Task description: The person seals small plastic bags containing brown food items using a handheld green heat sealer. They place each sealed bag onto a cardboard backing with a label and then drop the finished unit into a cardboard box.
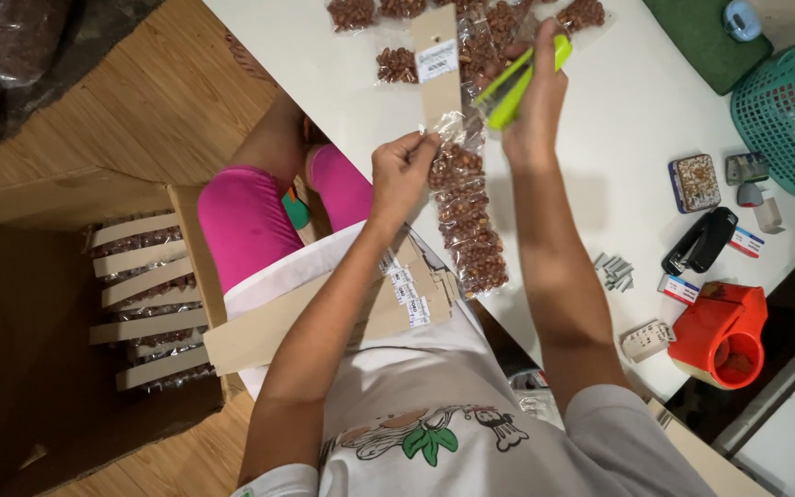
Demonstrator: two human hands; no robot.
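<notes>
Left hand (404, 170): fingers pinch the nut packet strip (465, 216) hanging from a cardboard header (436, 64), above the desk (618, 120) edge. Right hand (535, 106): fingers clenched round a green stapler (511, 92) at the header. Black stapler (699, 241) and orange tape dispenser (721, 333) lie apart, right.

Lime-green stapler (519, 86); teal basket (784, 120)

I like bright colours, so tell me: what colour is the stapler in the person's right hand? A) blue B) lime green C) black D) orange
B: the stapler gripped in the right hand is lime green, held over the cardboard strip with small bags of nuts, which the left hand pinches.
</notes>
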